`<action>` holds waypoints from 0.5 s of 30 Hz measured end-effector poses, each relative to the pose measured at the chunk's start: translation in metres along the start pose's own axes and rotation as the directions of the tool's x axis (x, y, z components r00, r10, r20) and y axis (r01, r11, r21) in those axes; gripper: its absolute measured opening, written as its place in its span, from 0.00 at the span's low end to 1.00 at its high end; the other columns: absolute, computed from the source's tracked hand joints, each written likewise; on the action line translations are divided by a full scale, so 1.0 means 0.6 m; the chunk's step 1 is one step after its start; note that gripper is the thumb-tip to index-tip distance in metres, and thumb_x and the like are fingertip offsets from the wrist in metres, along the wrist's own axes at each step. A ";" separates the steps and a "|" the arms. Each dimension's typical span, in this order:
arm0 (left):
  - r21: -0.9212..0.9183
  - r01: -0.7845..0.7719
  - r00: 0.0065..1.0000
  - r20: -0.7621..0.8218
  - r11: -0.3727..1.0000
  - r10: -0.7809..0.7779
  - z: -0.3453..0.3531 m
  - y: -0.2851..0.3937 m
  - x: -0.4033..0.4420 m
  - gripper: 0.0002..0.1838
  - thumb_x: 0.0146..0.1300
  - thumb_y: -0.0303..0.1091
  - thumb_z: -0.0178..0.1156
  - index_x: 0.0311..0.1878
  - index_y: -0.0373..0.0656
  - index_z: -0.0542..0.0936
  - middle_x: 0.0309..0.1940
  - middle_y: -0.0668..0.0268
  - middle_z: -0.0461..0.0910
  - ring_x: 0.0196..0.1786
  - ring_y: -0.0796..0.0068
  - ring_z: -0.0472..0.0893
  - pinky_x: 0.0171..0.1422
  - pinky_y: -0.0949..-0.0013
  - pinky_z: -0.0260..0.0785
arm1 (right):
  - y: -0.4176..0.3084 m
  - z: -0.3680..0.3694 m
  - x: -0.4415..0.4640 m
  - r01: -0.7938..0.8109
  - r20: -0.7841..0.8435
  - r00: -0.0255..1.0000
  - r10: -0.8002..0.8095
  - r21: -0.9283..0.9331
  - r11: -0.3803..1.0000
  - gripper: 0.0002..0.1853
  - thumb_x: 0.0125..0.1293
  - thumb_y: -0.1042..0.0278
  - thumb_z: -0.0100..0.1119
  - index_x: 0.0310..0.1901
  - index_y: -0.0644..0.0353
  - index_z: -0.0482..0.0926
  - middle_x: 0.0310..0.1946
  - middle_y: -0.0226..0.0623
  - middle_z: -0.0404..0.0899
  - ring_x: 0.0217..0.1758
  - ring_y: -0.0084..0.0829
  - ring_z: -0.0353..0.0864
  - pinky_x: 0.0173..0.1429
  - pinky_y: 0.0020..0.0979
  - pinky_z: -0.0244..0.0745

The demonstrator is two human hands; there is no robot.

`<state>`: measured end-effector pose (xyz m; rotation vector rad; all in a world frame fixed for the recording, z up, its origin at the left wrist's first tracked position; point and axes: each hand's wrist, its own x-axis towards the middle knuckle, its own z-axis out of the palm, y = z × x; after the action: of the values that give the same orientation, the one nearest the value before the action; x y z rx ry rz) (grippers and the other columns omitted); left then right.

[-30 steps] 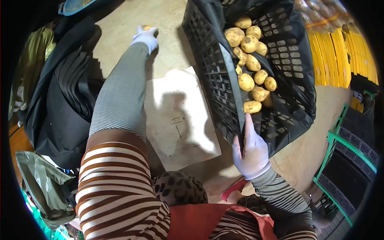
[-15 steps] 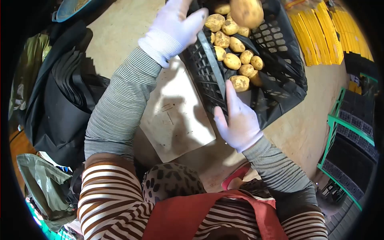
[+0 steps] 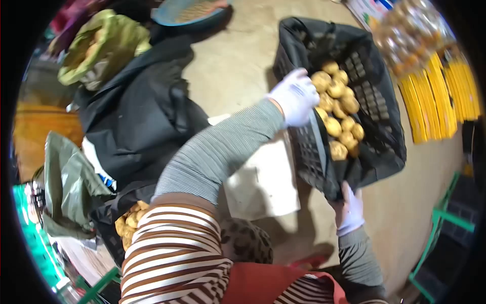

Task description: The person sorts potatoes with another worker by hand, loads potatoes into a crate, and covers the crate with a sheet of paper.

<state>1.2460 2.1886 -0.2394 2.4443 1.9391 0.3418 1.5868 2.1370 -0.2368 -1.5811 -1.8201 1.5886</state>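
A black plastic crate [image 3: 318,161] lined with dark sheeting stands on the floor in front of me, tilted in view. Several yellow, soil-marked potatoes [image 3: 335,126] lie inside, heaped toward its left side. My left hand [image 3: 296,97], in a white glove, is closed over the crate's left rim beside the potatoes. At the near corner my right hand [image 3: 350,209], gloved too, grips the crate edge with its thumb up against the lining. Some of its fingers are hidden.
Left lies a pile of black sheeting [image 3: 136,111], with a yellow-green sack [image 3: 104,48] behind. More potatoes [image 3: 130,220] sit low at left. A blue basin [image 3: 167,14] is at the back. Yellow stacked pieces [image 3: 422,104] and a green-framed rack [image 3: 448,218] stand right.
The view has shifted, so the crate shows whole. A potato seen above the crate is no longer in the air. My left hand has closed on the rim, and my right hand on the near corner.
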 end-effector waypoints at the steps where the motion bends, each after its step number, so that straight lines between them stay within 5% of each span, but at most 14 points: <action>1: 0.031 0.020 0.999 0.041 0.999 -0.021 -0.014 0.000 -0.016 0.12 0.46 0.38 0.62 0.35 0.46 0.83 0.37 0.63 0.79 0.53 0.62 0.77 0.77 0.55 0.52 | -0.022 0.011 0.012 -0.179 0.004 0.980 0.200 0.463 0.868 0.29 0.73 0.68 0.54 0.71 0.59 0.58 0.66 0.47 0.65 0.61 0.40 0.74 0.46 0.39 0.86; 2: 0.006 0.039 0.998 0.050 0.999 -0.039 -0.021 -0.001 -0.025 0.12 0.46 0.38 0.62 0.36 0.46 0.82 0.37 0.63 0.79 0.53 0.62 0.77 0.77 0.55 0.52 | -0.037 0.019 0.012 -0.168 -0.059 0.974 0.220 0.463 0.870 0.24 0.73 0.69 0.53 0.68 0.61 0.63 0.63 0.46 0.69 0.60 0.39 0.76 0.53 0.38 0.82; 5: -0.037 0.156 0.988 0.019 0.987 -0.155 -0.025 -0.013 -0.072 0.13 0.48 0.39 0.62 0.37 0.46 0.82 0.38 0.63 0.79 0.54 0.62 0.76 0.76 0.53 0.53 | 0.014 -0.030 0.081 0.171 -0.029 0.985 -0.169 0.100 0.980 0.22 0.72 0.70 0.53 0.65 0.64 0.67 0.59 0.43 0.74 0.58 0.37 0.77 0.58 0.35 0.76; 6: -0.014 0.219 0.975 -0.041 0.976 -0.219 -0.016 -0.020 -0.093 0.13 0.48 0.40 0.61 0.37 0.47 0.82 0.39 0.63 0.80 0.55 0.61 0.76 0.75 0.52 0.53 | 0.030 -0.048 0.127 0.152 0.009 0.988 -0.152 -0.030 0.988 0.23 0.70 0.70 0.54 0.65 0.66 0.67 0.58 0.42 0.75 0.57 0.36 0.77 0.60 0.34 0.74; 9: 0.120 0.427 0.904 -0.046 0.896 -0.425 -0.032 -0.060 -0.137 0.13 0.50 0.41 0.58 0.37 0.47 0.82 0.34 0.63 0.80 0.49 0.60 0.79 0.67 0.52 0.62 | -0.062 0.008 0.278 0.175 0.039 0.982 -0.183 0.164 0.971 0.26 0.65 0.68 0.56 0.65 0.65 0.68 0.54 0.41 0.79 0.53 0.32 0.78 0.58 0.32 0.73; 10: 0.223 0.476 0.879 -0.082 0.851 -0.470 -0.027 -0.089 -0.151 0.13 0.50 0.39 0.57 0.38 0.47 0.83 0.32 0.62 0.81 0.44 0.56 0.80 0.60 0.55 0.68 | -0.142 0.033 0.281 0.194 0.056 0.980 -0.191 -0.044 0.980 0.26 0.70 0.69 0.54 0.68 0.67 0.66 0.61 0.40 0.76 0.63 0.32 0.74 0.67 0.32 0.68; 11: 0.191 0.478 0.871 -0.227 0.857 -0.435 -0.013 -0.126 -0.175 0.16 0.51 0.38 0.56 0.42 0.45 0.83 0.34 0.59 0.83 0.44 0.50 0.80 0.56 0.56 0.71 | -0.141 0.054 0.327 0.257 0.167 0.944 -0.285 0.170 0.951 0.26 0.72 0.67 0.52 0.68 0.66 0.64 0.59 0.41 0.77 0.63 0.30 0.74 0.67 0.33 0.67; 12: 0.030 0.464 0.844 -0.318 0.885 -0.432 -0.019 -0.162 -0.195 0.21 0.53 0.35 0.59 0.51 0.43 0.81 0.44 0.54 0.83 0.51 0.49 0.79 0.61 0.55 0.69 | -0.194 0.077 0.309 0.183 0.131 0.969 -0.208 0.181 0.966 0.27 0.74 0.66 0.51 0.71 0.64 0.61 0.60 0.43 0.76 0.65 0.31 0.73 0.68 0.35 0.66; 13: -0.067 0.496 0.737 -0.495 0.866 -0.461 -0.029 -0.169 -0.222 0.27 0.55 0.34 0.63 0.61 0.43 0.76 0.56 0.49 0.77 0.59 0.49 0.76 0.66 0.55 0.68 | -0.203 0.097 0.312 0.141 0.122 0.962 -0.242 0.536 0.832 0.29 0.74 0.64 0.52 0.73 0.62 0.57 0.65 0.43 0.71 0.67 0.34 0.71 0.70 0.36 0.65; 14: 0.056 0.481 0.701 -0.624 0.875 -0.345 -0.040 -0.174 -0.248 0.30 0.58 0.34 0.64 0.66 0.44 0.72 0.64 0.48 0.70 0.63 0.50 0.73 0.68 0.57 0.67 | -0.169 0.101 0.333 0.272 0.122 0.923 -0.365 0.466 0.842 0.30 0.74 0.63 0.52 0.73 0.61 0.57 0.66 0.43 0.68 0.68 0.35 0.71 0.70 0.36 0.66; 15: -0.133 0.589 0.586 -0.609 0.797 -0.534 -0.038 -0.152 -0.273 0.27 0.62 0.34 0.62 0.66 0.43 0.72 0.65 0.48 0.67 0.64 0.55 0.73 0.65 0.62 0.69 | -0.154 0.110 0.336 0.403 0.119 0.868 -0.482 0.399 0.824 0.30 0.74 0.62 0.53 0.73 0.61 0.57 0.68 0.42 0.66 0.69 0.36 0.70 0.70 0.36 0.66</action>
<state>1.1196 2.0494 -0.2573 1.6704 2.8927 1.1790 1.4111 2.2828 -0.2731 -0.7714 -1.6985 1.7742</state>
